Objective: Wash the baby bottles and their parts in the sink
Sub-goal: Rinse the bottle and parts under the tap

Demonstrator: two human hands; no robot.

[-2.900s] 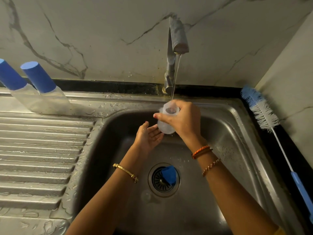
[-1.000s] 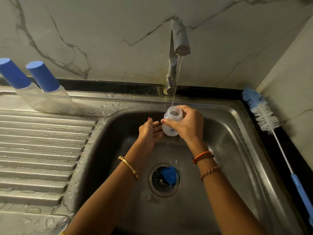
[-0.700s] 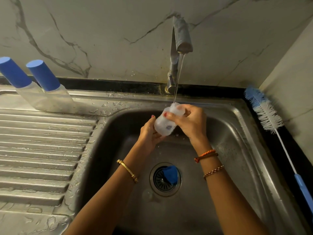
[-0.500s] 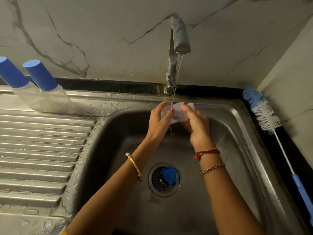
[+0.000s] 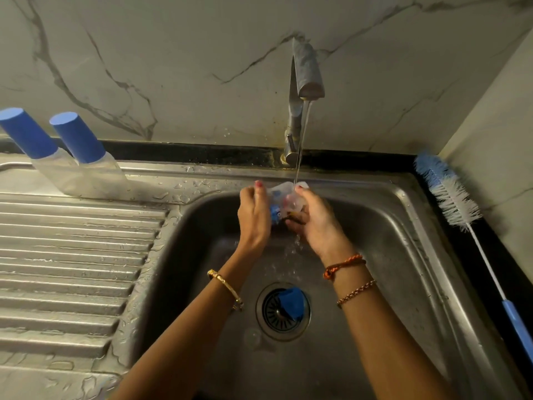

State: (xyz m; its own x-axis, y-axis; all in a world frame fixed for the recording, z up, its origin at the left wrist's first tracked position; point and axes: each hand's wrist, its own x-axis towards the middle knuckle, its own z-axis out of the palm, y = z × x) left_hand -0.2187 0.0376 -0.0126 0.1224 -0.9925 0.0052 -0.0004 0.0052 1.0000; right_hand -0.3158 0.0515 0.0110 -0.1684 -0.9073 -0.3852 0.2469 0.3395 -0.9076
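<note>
Both hands, left (image 5: 253, 210) & right (image 5: 315, 217), grip small clear plastic baby bottle (image 5: 284, 197) under thin tap stream (image 5: 301, 140); keep turning it w/ mouth tipped down so suds drain.

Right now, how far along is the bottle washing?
Two capped bottles stand on the drainboard, so they look finished, though I cannot confirm that. In hand: both hands, left hand and right hand, hold a small clear bottle under the running tap. Left: a blue part sits on the drain, and the bottle brush lies unused.
</note>
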